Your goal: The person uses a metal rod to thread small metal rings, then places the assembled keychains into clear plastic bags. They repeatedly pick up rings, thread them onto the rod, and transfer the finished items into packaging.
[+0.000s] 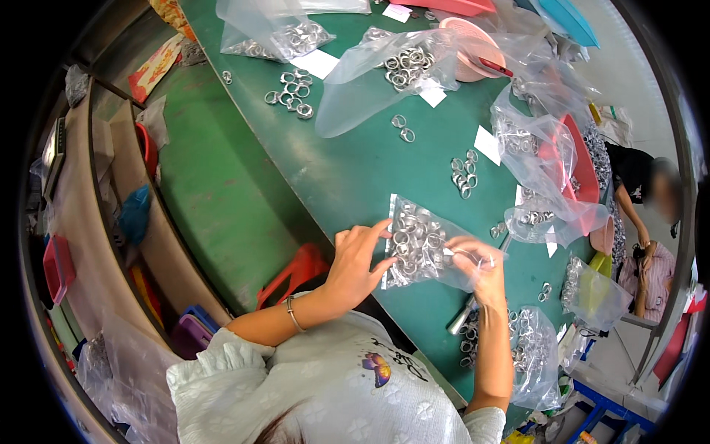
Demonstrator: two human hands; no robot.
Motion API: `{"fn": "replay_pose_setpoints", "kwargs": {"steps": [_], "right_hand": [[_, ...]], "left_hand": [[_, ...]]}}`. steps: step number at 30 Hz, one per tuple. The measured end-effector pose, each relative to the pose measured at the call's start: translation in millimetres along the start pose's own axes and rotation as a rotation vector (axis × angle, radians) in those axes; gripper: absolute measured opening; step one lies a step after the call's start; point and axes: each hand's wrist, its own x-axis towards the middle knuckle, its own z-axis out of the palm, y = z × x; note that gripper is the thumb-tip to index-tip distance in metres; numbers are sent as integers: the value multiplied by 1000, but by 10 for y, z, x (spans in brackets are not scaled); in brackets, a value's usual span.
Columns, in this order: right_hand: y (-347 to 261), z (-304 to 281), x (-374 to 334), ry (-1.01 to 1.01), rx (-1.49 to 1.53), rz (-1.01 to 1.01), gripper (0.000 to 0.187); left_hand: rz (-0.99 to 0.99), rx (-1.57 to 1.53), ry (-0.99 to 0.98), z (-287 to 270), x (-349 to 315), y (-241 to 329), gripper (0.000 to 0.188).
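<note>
- Head view: pinching the right end of a clear bag (418,255) of silvery rings (413,238) between right hand (477,263) thumb and fingers.
- Touching its left edge with left hand (361,259), thumb and index finger parted wide.
- Over the near side of the green counter (347,174), contact impossible to tell.
- Farther off, loose rings (466,176) and a pink basket (467,46).

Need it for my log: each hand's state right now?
Left hand: open, fingertips at the left edge of the clear bag.
Right hand: closed, pinching the clear bag's right side.
</note>
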Motion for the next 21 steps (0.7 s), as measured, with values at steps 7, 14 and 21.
{"fn": "replay_pose_setpoints", "kwargs": {"steps": [7, 14, 21], "right_hand": [[80, -72, -175, 174, 183, 179, 10], [55, -28, -171, 164, 236, 199, 9], [20, 51, -191, 211, 64, 195, 12]], "left_hand": [[-1, -5, -3, 4, 3, 5, 60], [8, -4, -18, 1, 2, 0, 59], [1, -12, -24, -9, 9, 28, 59]]}}
